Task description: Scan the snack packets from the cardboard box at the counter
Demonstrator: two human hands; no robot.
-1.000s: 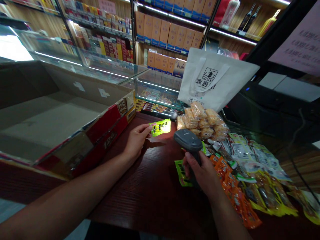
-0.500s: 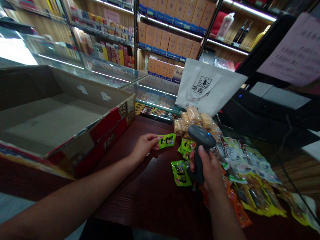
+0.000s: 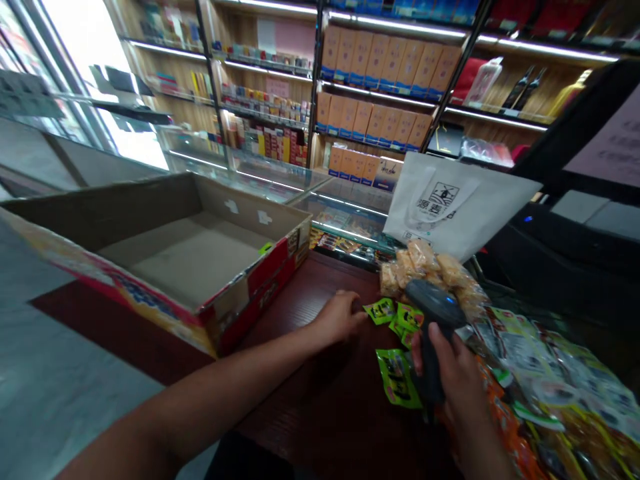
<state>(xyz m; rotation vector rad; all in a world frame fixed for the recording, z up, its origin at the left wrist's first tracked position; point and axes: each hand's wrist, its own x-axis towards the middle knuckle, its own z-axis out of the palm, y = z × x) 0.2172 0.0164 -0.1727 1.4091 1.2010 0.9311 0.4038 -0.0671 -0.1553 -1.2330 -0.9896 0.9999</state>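
Note:
My right hand (image 3: pixel 453 370) is wrapped round the handle of a dark barcode scanner (image 3: pixel 434 307), its head tilted over the table. My left hand (image 3: pixel 343 317) is closed at the left corner of a small green snack packet (image 3: pixel 381 311); slight blur softens the fingertips. Just right of that packet lie more green packets (image 3: pixel 409 319), overlapping in a small pile. Nearer to me, a separate green packet (image 3: pixel 397 380) rests flat, its right edge close to the scanner handle.
A large open cardboard box (image 3: pixel 270 283) stands at left, a bit of green packet (image 3: pixel 265 248) inside. Wrapped pastries (image 3: pixel 423 260) sit before a white paper bag (image 3: pixel 450 203). Bagged snacks (image 3: pixel 575 373) cover the right side. A dark monitor (image 3: pixel 565 127) and glass display counter (image 3: pixel 345 207) stand behind.
The view has shifted left and up, so things appear lower and farther right. The packet at my left hand has moved slightly toward the pile. Green now shows inside the box. My right hand keeps the scanner.

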